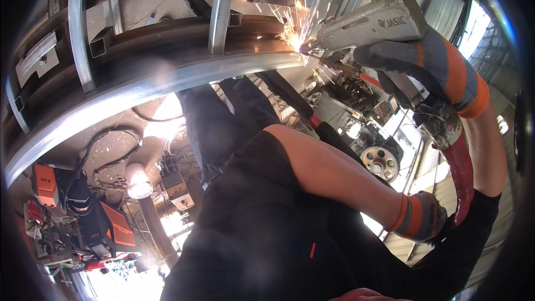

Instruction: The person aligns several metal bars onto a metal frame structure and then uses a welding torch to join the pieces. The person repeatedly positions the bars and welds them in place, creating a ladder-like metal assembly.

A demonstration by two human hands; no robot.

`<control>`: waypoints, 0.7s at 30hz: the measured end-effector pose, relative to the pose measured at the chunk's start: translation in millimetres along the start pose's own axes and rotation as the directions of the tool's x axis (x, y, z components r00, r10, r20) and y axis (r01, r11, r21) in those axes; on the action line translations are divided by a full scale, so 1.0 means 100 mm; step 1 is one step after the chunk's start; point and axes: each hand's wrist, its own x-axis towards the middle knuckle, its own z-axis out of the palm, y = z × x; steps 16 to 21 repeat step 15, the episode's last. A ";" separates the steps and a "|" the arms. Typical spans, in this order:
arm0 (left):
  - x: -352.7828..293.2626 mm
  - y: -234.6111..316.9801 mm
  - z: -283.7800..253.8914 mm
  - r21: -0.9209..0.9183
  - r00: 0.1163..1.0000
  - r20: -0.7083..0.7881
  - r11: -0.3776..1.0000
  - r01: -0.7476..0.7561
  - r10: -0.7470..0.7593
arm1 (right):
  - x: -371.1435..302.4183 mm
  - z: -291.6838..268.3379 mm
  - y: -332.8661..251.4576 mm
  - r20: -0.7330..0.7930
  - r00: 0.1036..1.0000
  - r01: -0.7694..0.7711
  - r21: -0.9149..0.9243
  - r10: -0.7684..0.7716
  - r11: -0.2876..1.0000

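Observation:
In my right hand (443, 69), gloved in grey and orange, is a grey, boxy welding gun (370, 25). Bright sparks (298, 39) spray where its tip meets a curved metal tube (184, 76) of a large frame. A thin rod-like part runs under the gun toward the same spot. From the gun's rear a red-sheathed cable (458, 175) drops past my right forearm. My left arm crosses my body, and the left hand (421, 217), in a matching glove, is curled beside the cable's lower end. Its fingers are mostly hidden, so what they grip cannot be made out.
Upright square tubes (79, 28) and darker curved rails make up the frame. Orange-and-black machines (106, 220) stand at lower left, near a round pipe (153, 217) and loose cables on the floor. A toothed wheel (380, 163) lies right of my legs.

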 end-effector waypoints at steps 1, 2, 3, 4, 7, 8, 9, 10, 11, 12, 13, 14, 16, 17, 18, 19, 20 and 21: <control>0.00 0.00 0.02 0.015 1.000 0.013 1.000 -0.003 0.003 | 0.00 0.01 0.05 -0.009 1.000 0.013 0.093 -0.012 0.996; -0.01 0.00 0.03 -0.004 1.000 0.012 1.000 0.011 -0.011 | 0.00 0.01 0.09 -0.008 1.000 0.022 0.178 -0.021 0.984; -0.01 0.01 0.05 -0.022 1.000 0.012 0.999 0.025 -0.024 | 0.00 0.02 0.13 -0.002 0.995 0.096 0.104 -0.096 0.990; -0.02 0.01 0.05 -0.041 0.999 0.011 0.998 0.039 -0.039 | 0.02 0.03 0.14 0.021 0.986 0.165 0.026 -0.165 0.986; -0.03 0.02 0.07 -0.022 0.997 0.052 0.998 0.050 -0.049 | -0.02 0.02 0.03 0.030 0.999 0.026 -0.003 -0.025 1.000; -0.03 0.01 0.06 -0.067 0.996 0.064 0.996 0.063 -0.059 | -0.06 0.03 -0.03 0.015 0.999 -0.051 0.028 0.050 0.998; -0.02 0.01 0.05 -0.113 0.995 0.077 0.991 0.078 -0.069 | -0.09 0.04 -0.09 -0.001 0.992 -0.126 0.061 0.126 0.990; -0.04 0.02 0.03 -0.119 0.994 0.080 0.989 0.089 -0.079 | -0.16 0.08 -0.11 -0.016 0.987 -0.158 0.117 0.161 0.980; -0.04 0.03 0.00 -0.126 0.993 0.082 0.987 0.099 -0.089 | -0.20 0.09 -0.11 -0.005 0.988 -0.148 0.209 0.153 0.967; -0.06 0.05 -0.04 -0.147 0.940 0.285 0.960 0.237 -0.188 | -0.22 0.09 -0.06 -0.009 1.000 -0.010 0.217 0.012 0.976; -0.08 0.01 -0.08 -0.303 0.894 0.383 0.883 0.358 -0.231 | -0.25 0.07 0.00 -0.002 0.978 0.207 0.155 -0.209 0.966; -0.11 -0.02 -0.12 -0.418 0.864 0.435 0.792 0.444 -0.254 | -0.32 0.03 0.06 0.053 0.884 0.462 0.048 -0.464 0.886; -0.15 -0.04 -0.16 -0.425 0.868 0.428 0.792 0.439 -0.251 | -0.39 -0.03 0.14 0.087 0.796 0.605 -0.179 -0.600 0.776; -0.15 -0.04 -0.16 -0.425 0.868 0.428 0.792 0.439 -0.251 | -0.39 -0.03 0.14 0.087 0.796 0.605 -0.179 -0.600 0.776; -0.15 -0.04 -0.16 -0.425 0.868 0.428 0.792 0.439 -0.251 | -0.39 -0.03 0.14 0.087 0.796 0.605 -0.179 -0.600 0.776; -0.15 -0.04 -0.16 -0.425 0.868 0.428 0.792 0.439 -0.251 | -0.39 -0.03 0.14 0.087 0.796 0.605 -0.179 -0.600 0.776; -0.15 -0.04 -0.16 -0.425 0.868 0.428 0.792 0.439 -0.251 | -0.39 -0.03 0.14 0.087 0.796 0.605 -0.179 -0.600 0.776; -0.15 -0.04 -0.16 -0.425 0.868 0.428 0.792 0.439 -0.251 | -0.39 -0.03 0.14 0.087 0.796 0.605 -0.179 -0.600 0.776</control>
